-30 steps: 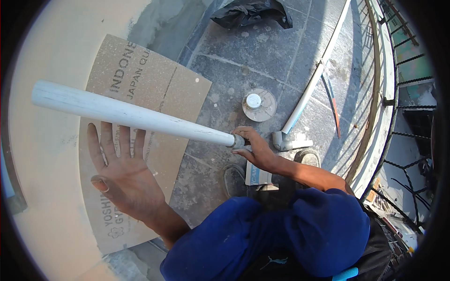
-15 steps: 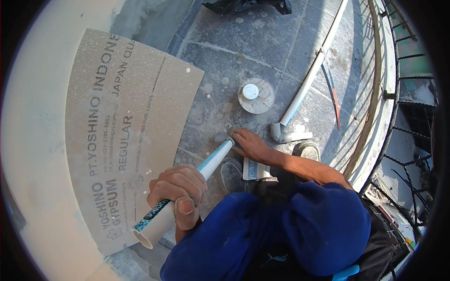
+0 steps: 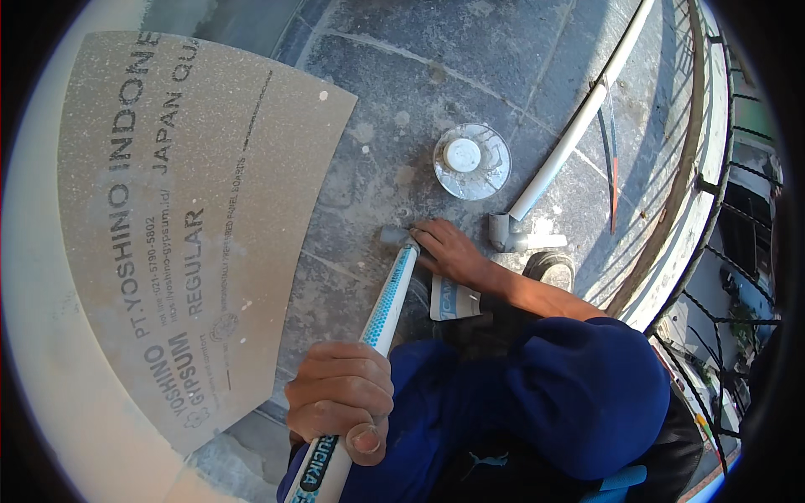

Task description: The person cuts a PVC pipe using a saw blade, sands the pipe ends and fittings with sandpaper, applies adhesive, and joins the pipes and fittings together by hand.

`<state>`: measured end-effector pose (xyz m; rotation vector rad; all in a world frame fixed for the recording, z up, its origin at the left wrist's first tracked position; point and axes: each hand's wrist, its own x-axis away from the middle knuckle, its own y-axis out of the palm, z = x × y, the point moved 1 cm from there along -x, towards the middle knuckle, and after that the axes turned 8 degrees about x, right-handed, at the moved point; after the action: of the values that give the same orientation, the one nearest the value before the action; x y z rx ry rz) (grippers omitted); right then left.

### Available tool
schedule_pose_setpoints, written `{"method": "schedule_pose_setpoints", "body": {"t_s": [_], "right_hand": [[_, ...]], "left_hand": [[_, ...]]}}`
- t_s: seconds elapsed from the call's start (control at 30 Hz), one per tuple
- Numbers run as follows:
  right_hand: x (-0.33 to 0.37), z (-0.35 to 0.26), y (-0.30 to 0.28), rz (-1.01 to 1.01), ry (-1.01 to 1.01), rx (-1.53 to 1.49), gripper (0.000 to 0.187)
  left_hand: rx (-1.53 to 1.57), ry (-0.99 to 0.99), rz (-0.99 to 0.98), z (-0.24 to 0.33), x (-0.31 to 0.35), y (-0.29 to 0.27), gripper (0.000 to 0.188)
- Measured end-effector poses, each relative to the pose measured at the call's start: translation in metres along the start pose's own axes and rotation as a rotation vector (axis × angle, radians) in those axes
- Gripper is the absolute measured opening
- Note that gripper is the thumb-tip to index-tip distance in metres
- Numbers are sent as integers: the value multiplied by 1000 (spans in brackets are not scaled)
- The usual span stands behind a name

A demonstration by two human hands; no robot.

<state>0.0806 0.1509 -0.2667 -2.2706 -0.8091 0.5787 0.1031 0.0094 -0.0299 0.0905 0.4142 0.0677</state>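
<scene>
A white pipe (image 3: pixel 387 312) with blue markings slants up and away from my lower left. My left hand (image 3: pixel 342 394) is wrapped round its near part, thumb toward me. At the pipe's far end sits a grey pipe fitting (image 3: pixel 394 236). My right hand (image 3: pixel 453 254) grips the fitting where it meets the pipe; its fingertips are partly hidden behind it. Just beyond that hand stands a round, clear container with a white cap (image 3: pixel 462 155). A short white and blue piece (image 3: pixel 455 298) lies below my right wrist.
A large brown gypsum board (image 3: pixel 193 210) lies at left. Across the tiled floor, a long white pipe (image 3: pixel 558 159) ends in a grey elbow (image 3: pixel 499 230) with a short white stub (image 3: pixel 537 242). Beside it lies a thin red and dark strip (image 3: pixel 614 180). A railing (image 3: pixel 719 201) curves along the right.
My left hand and the pipe's near end have swung right and toward me, so the pipe stands steeper in view. My right hand stays at the fitting. The view has shifted slightly.
</scene>
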Motion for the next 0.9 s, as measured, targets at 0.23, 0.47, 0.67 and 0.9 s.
{"method": "schedule_pose_setpoints", "body": {"t_s": [0.23, 0.47, 0.67, 0.9], "right_hand": [[2, -1, -2, -55, 47, -19, 44], [22, -2, -68, 9, -2, 43, 31], [61, 14, -130, 181, 411, 62, 16], [42, 9, -147, 278, 507, 56, 12]], "left_hand": [[7, -5, -29, -2, -2, 2, 36], [111, 42, -63, -9, 2, 2, 34], [97, 79, -32, -5, 9, -10, 33], [36, 57, 51, 0, 10, -3, 32]]}}
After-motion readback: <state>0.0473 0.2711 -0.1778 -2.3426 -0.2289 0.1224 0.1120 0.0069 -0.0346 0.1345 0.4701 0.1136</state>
